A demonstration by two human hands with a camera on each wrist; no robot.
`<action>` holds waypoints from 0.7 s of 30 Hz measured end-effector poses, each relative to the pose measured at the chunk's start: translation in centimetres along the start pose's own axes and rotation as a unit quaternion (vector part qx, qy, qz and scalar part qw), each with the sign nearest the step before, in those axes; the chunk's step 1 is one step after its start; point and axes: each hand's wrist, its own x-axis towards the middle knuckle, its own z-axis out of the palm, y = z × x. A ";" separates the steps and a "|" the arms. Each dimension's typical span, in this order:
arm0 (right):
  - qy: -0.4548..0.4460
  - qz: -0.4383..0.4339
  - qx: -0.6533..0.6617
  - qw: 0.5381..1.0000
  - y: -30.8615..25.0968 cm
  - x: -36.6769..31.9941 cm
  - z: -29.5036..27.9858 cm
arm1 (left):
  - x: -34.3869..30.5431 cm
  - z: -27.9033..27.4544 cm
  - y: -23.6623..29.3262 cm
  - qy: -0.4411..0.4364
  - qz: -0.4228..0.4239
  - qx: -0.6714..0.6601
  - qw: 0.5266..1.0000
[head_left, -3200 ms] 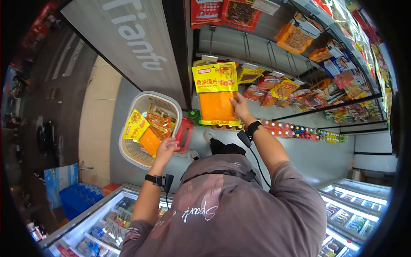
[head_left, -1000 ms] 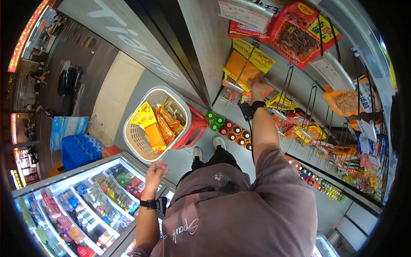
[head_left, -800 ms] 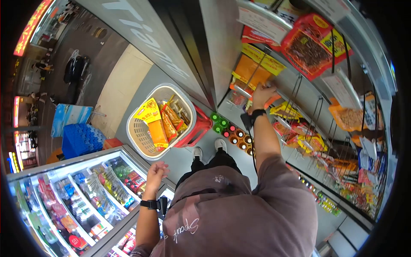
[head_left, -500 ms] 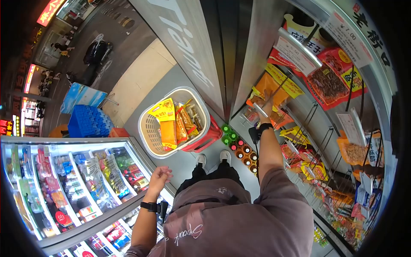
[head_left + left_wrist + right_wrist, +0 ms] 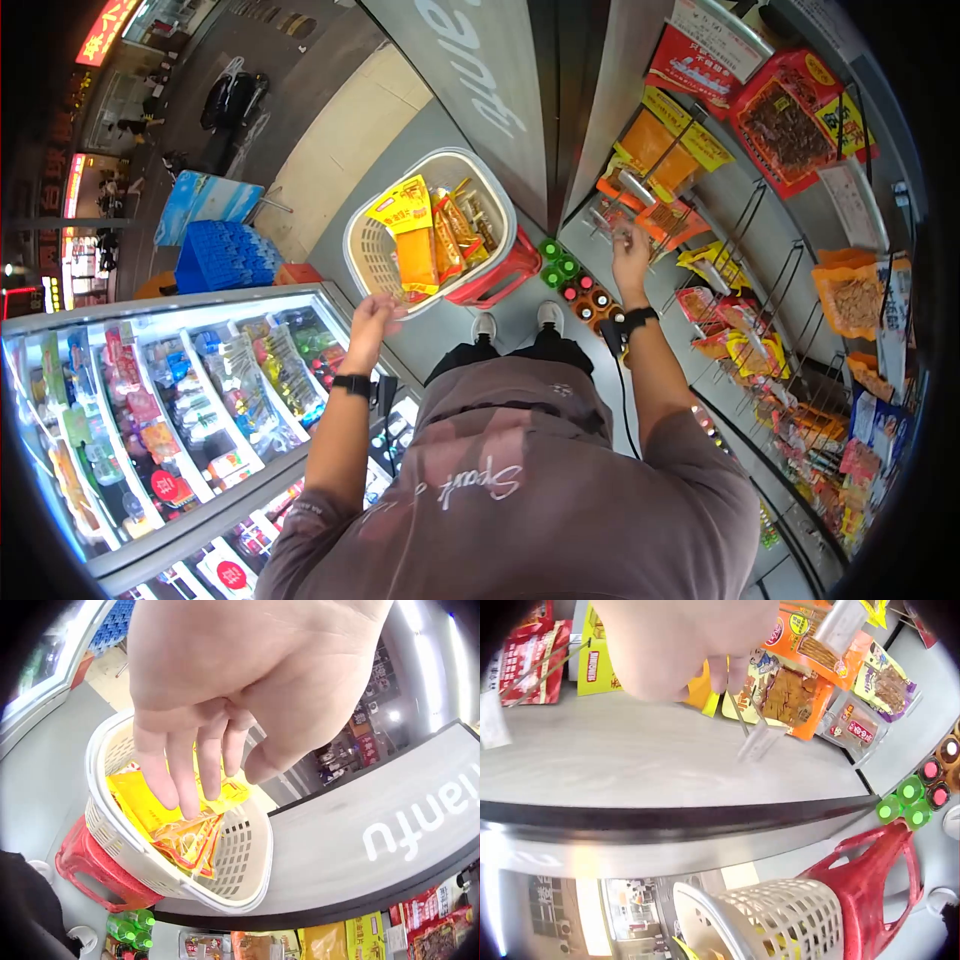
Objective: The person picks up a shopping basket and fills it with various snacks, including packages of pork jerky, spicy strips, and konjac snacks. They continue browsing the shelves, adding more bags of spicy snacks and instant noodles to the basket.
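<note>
Right hand (image 5: 631,262) is at the hanging snack packets (image 5: 791,697), to the right of the basket (image 5: 94,769). Step judged: reaching among them; the next move calls for careful fingertip placement around the hooks. Right grip: fingers bent, contents cannot be told. Left hand (image 5: 372,320) near the basket's rim, fingers loosely spread, empty. Yellow-and-orange packet (image 5: 417,262): inside the basket, leaning, glossy, orange panel below yellow header.
</note>
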 end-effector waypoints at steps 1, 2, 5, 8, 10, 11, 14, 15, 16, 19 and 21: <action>0.008 0.004 0.000 1.000 -0.7 -1.8 -0.6 | 1.9 -0.5 -0.2 -0.001 -0.002 -0.021 1.000; -0.056 0.093 0.105 0.989 -1.3 -3.6 -1.4 | 3.7 -1.0 -0.4 -0.010 0.001 -0.015 1.000; -0.109 0.181 0.196 0.957 -1.5 -8.9 -3.5 | 9.0 -0.8 -1.1 0.002 -0.017 0.069 0.997; -0.106 0.195 0.158 0.962 -4.3 -13.5 -6.8 | 18.7 0.3 -7.0 0.050 0.017 0.150 0.987; -0.076 0.238 0.140 0.958 -4.6 -17.2 -8.1 | 17.8 4.1 -3.9 0.098 0.052 0.276 0.955; -0.063 0.264 0.169 0.948 -5.9 -18.7 -8.8 | 20.0 5.2 -4.5 0.150 0.087 0.409 0.896; -0.096 0.300 0.125 0.941 -10.1 -22.3 -10.2 | 17.8 8.2 0.6 0.099 -0.035 0.456 0.884; -0.103 0.299 0.113 0.942 -11.3 -23.2 -10.4 | 20.1 8.3 -1.6 0.106 -0.012 0.461 0.881; -0.111 0.295 0.103 0.943 -12.4 -24.0 -10.6 | 19.6 8.0 -0.6 0.046 0.021 0.494 0.868; -0.095 0.298 0.084 0.946 -16.1 -25.4 -10.7 | 26.6 7.2 -6.4 0.020 0.007 0.433 0.901; -0.089 0.295 0.094 0.947 -17.6 -26.0 -10.2 | 25.6 5.6 -6.8 -0.006 0.089 0.459 0.884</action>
